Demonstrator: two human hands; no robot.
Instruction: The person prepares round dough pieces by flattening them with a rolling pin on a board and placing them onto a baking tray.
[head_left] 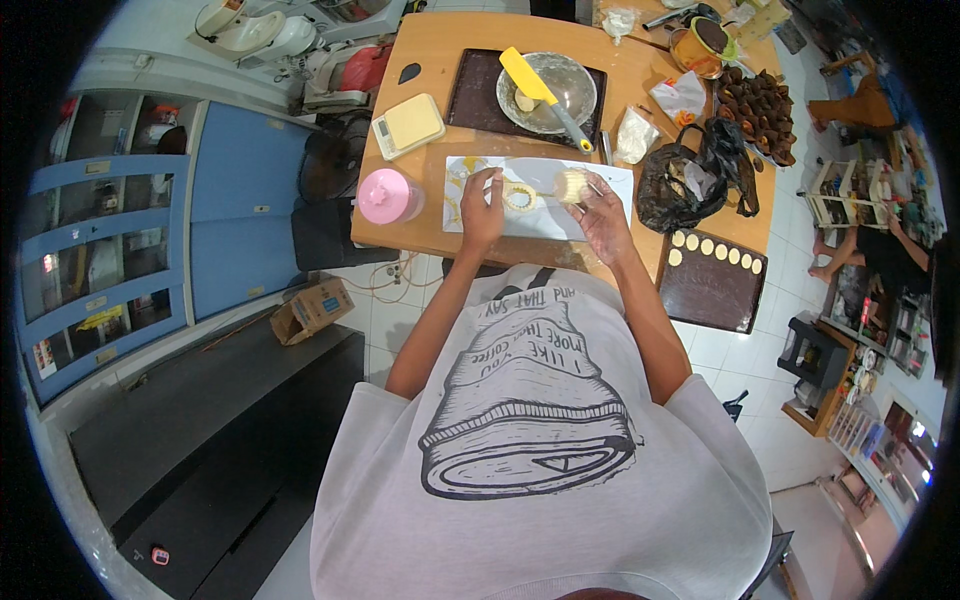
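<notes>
My right hand [606, 222] is closed around a pale, round cutter with fluted sides [573, 185], raised over the right part of a white sheet [560, 225]. My left hand [483, 212] is over the sheet's left part, its fingers extended and apparently holding nothing. Between the hands lies a thin ring of pale dough [520, 197] with a scalloped hole. Yellowish scraps [455, 185] are scattered by my left hand. To the right, a dark baking tray [712, 285] carries several round dough discs [692, 242].
Beyond the sheet, a yellow spatula [528, 75] rests across a metal bowl [570, 85] on a dark tray [475, 100]. At left are a kitchen scale [408, 127] and a pink-lidded container [388, 196]. Black plastic bags [670, 185] and brown cups [755, 110] occupy the right.
</notes>
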